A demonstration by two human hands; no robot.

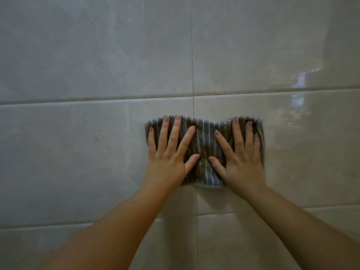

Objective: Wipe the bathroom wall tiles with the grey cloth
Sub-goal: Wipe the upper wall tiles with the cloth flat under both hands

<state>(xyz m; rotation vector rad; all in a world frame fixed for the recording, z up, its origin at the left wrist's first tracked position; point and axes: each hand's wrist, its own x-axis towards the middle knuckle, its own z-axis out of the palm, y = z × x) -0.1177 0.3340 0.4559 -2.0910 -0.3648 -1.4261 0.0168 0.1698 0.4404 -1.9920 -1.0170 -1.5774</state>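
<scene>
Glossy pale wall tiles (78, 55) fill the view. Two bare forearms (116, 230) reach in from below. Both hands lie flat, left hand (167, 162) and right hand (241, 164), fingers straight and spread wide, pressing the grey cloth (202, 137) against the wall. Cloth striped, bunched between the thumbs, lying across the vertical grout line (191, 55), just under a horizontal joint (97, 101); bright reflection (300, 78) at far right

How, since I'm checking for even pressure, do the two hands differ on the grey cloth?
The left hand fans its fingers evenly apart; the right hand has its outer three closer together. The left hand sits left of the vertical grout line, the right hand right of it. Both press flat on the grey cloth, fingers straight, thumbs pointing inward.
</scene>
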